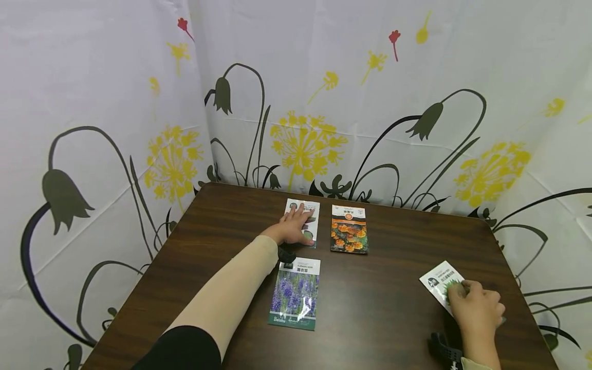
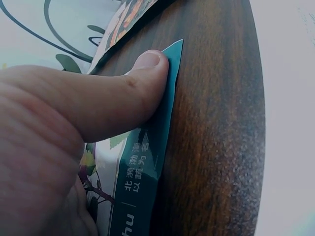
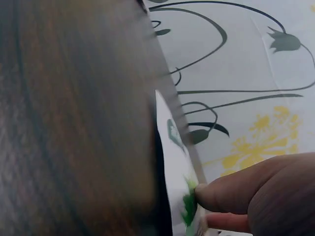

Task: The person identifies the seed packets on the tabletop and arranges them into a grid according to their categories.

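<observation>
My left hand lies with spread fingers on a white and teal seed packet near the table's back edge. In the left wrist view the thumb rests along that packet's teal bottom strip. Over at the right, my right hand pinches a white seed packet with a green plant picture. The right wrist view shows this packet tilted, its near part between thumb and fingers. What the covered part of each packet looks like is hidden.
An orange-flower seed packet lies right of the left hand. A purple lavender-like seed packet lies nearer, beside the left forearm. The dark wooden table meets a flower-patterned white curtain at the back.
</observation>
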Demonstrator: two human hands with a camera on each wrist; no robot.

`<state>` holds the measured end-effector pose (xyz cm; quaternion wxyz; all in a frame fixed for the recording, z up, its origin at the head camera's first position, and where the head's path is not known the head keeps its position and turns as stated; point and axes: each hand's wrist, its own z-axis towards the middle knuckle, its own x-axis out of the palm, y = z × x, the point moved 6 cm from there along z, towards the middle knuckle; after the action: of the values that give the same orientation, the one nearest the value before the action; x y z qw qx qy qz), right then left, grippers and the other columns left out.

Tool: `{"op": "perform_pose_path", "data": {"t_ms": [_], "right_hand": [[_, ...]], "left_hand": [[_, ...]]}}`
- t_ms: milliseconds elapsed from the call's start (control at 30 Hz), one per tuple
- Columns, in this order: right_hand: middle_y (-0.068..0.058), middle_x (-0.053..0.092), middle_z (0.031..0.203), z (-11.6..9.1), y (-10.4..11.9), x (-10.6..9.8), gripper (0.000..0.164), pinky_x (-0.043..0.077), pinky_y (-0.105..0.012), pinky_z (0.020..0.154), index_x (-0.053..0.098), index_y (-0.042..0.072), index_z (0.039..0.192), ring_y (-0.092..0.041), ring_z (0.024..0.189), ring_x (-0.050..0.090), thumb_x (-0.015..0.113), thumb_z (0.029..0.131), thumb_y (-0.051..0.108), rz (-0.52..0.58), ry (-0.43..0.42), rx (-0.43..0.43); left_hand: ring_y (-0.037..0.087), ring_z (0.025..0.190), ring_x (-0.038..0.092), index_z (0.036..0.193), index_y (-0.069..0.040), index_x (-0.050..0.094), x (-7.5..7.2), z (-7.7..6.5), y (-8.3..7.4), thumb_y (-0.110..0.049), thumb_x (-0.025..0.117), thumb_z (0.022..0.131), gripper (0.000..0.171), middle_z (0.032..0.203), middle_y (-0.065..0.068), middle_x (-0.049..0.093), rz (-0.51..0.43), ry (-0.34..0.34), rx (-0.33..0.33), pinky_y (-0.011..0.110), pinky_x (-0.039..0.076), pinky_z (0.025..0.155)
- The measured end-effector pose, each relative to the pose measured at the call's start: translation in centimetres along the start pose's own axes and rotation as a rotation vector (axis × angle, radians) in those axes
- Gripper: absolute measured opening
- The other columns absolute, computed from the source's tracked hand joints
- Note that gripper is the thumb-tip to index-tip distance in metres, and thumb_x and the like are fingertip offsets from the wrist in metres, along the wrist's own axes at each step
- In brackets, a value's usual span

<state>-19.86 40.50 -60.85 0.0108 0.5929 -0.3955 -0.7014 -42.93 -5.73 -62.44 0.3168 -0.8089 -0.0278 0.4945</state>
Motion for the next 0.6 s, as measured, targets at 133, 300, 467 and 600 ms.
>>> {"op": "perform_pose_path", "data": {"t_ms": [133, 300, 467, 600], "right_hand": [[-0.044, 0.035, 0.149, 0.0, 0.1, 0.6, 0.053, 0.026, -0.081, 0.101, 0.058, 0.0, 0.149, -0.071, 0.134, 0.029, 0.053, 0.107, 0.032, -0.051, 0.098, -0.049], [-0.042, 0.027, 0.163, 0.0, 1.4, 1.4, 0.055, 0.025, -0.086, 0.109, 0.056, 0.006, 0.155, -0.07, 0.146, 0.024, 0.059, 0.109, 0.035, -0.088, 0.204, -0.152], [-0.047, 0.008, 0.171, 0.3, 1.5, 1.9, 0.065, 0.017, -0.091, 0.114, 0.054, 0.014, 0.159, -0.074, 0.154, 0.01, 0.06, 0.109, 0.054, -0.108, 0.28, -0.183], [-0.046, 0.001, 0.172, 0.5, 0.9, 2.0, 0.079, 0.017, -0.09, 0.116, 0.039, 0.014, 0.168, -0.074, 0.155, 0.008, 0.059, 0.107, 0.061, -0.128, 0.309, -0.132]], "left_hand": [[0.039, 0.17, -0.02, 0.177, -0.022, 0.019, -0.2, -0.5, -0.5, -0.042, 0.088, 0.092, 0.111, 0.185, 0.013, -0.012, -0.009, 0.001, 0.0, 0.062, -0.005, 0.137], [0.039, 0.17, -0.02, 0.177, -0.022, 0.019, -0.2, -0.4, -0.3, -0.043, 0.089, 0.091, 0.113, 0.185, 0.013, -0.013, 0.004, 0.007, -0.005, 0.062, -0.005, 0.137], [0.033, 0.169, -0.025, 0.178, -0.029, 0.014, 0.4, 1.0, 0.8, -0.046, 0.089, 0.09, 0.116, 0.184, 0.007, -0.018, 0.006, 0.016, -0.029, 0.06, -0.009, 0.137], [0.032, 0.169, -0.026, 0.177, -0.031, 0.014, 0.7, 1.5, 1.2, -0.048, 0.089, 0.09, 0.117, 0.184, 0.005, -0.018, 0.003, 0.023, -0.027, 0.06, -0.01, 0.137]]}}
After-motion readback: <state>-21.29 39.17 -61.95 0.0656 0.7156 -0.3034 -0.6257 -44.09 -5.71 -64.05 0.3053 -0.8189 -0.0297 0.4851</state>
